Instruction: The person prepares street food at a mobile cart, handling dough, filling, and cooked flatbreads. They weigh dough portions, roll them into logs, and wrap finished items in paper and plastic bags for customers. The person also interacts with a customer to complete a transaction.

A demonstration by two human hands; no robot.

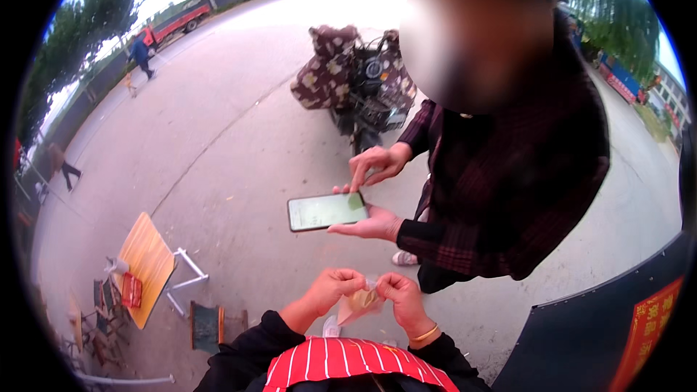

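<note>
A small clear plastic bag (359,307) with something pale yellow inside hangs between my two hands. My left hand (335,288) pinches its top at one side. The opposite side of the top is pinched by my right hand (403,299), which has a gold-coloured bangle at the wrist. Just beyond the bag, another person (506,190) in a dark checked jacket holds a smartphone (326,212) flat on one palm and touches its lit screen with a finger of the other hand. What exactly the bag contains is unclear.
A wooden folding table (147,267) with a red box (131,289) stands at left, beside folding stools (207,326). A dark panel (588,326) with a red banner is at lower right. A scooter with a floral cover (332,71) stands ahead. People walk farther off, near a red truck (174,27).
</note>
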